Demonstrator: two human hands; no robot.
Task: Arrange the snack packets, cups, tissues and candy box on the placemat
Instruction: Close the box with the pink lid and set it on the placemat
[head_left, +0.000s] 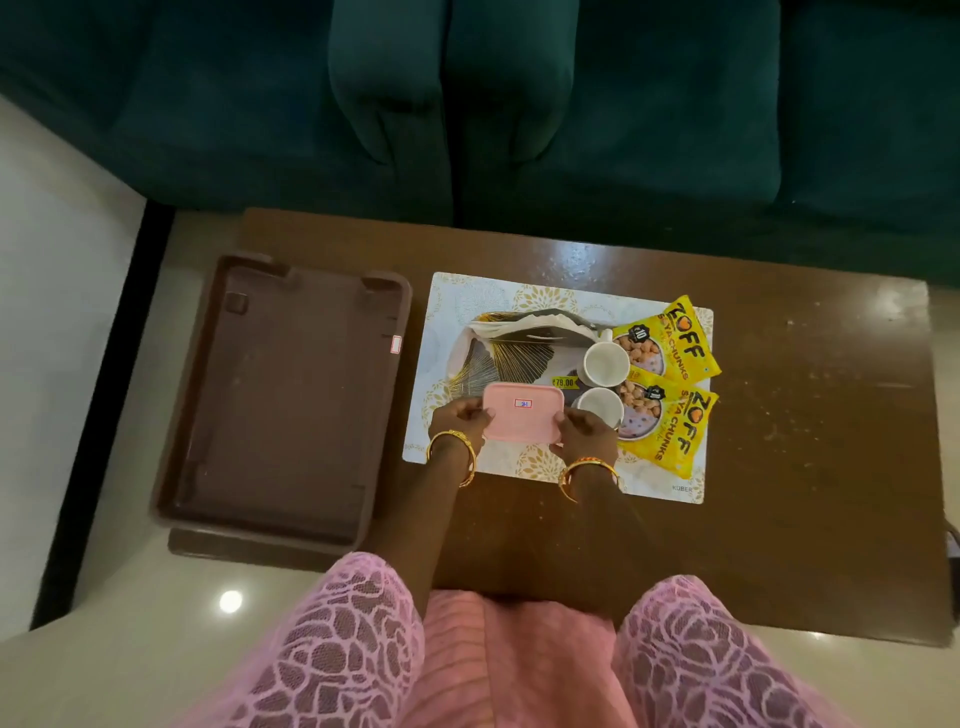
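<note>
**A:** What am I looking down on from here?

**B:** I see a dark brown wooden bench (779, 467), glossy and catching ceiling light, set on pale polished floor (104, 649). Past its far edge runs a dark green sofa (519, 104). At the bench's left end sits a brown plastic tray (280, 395), bare inside except for a small sticker near its right wall.

**A:** And the placemat?

**B:** The white placemat (519, 291) with gold floral prints lies at the middle of the bench. A dark plate with gold fan lines (514, 358) rests on it, with white tissues (519, 325) draped over the plate's far rim. Two white cups (602, 361) stand one behind the other just right of the plate, and two yellow soya chunk packets (670, 384) lie beside them at the mat's right edge, one behind the other.

**A:** The candy box?

**B:** I read it as the pink rectangular candy box (522, 418), lid up with a small red-bordered label, at the near side of the mat, overlapping the plate's near edge. My left hand (460, 415) has its grip pinching the box's left end; my right hand (584, 428) pinches the right end. Gold bangles (452, 457) circle both wrists, and pink lace sleeves (332, 649) fill the bottom of the view.
</note>
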